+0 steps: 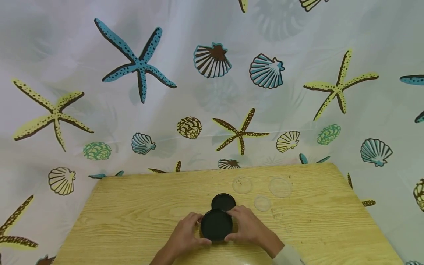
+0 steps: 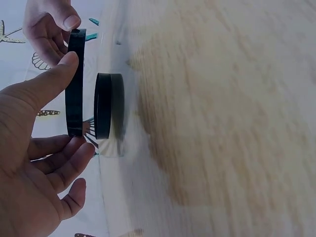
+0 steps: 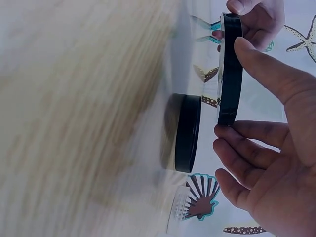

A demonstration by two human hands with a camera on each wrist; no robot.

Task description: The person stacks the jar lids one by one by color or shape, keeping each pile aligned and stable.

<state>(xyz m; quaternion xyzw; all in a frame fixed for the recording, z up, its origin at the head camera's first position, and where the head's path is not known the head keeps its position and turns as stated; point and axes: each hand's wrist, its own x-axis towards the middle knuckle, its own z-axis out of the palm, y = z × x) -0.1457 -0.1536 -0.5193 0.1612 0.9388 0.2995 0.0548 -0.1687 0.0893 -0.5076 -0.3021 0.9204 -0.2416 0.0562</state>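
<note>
Both hands hold a shallow round black dish (image 1: 216,225) by its rim, one at each side. My left hand (image 1: 185,233) pinches it between thumb and fingers; in the left wrist view the thumb lies on the near side of the black rim (image 2: 74,98). From the opposite side my right hand (image 1: 246,226) grips it the same way. The dish is raised above the tabletop in both wrist views. Just beyond it a smaller round black dish (image 1: 223,200) rests on the table, partly overlapped by the held one in the head view.
Three clear round lids (image 1: 280,187) of differing size lie on the wooden table (image 1: 139,209), beyond and right of the black dishes. A white cloth (image 1: 179,33) printed with starfish and shells hangs behind the table and at its sides.
</note>
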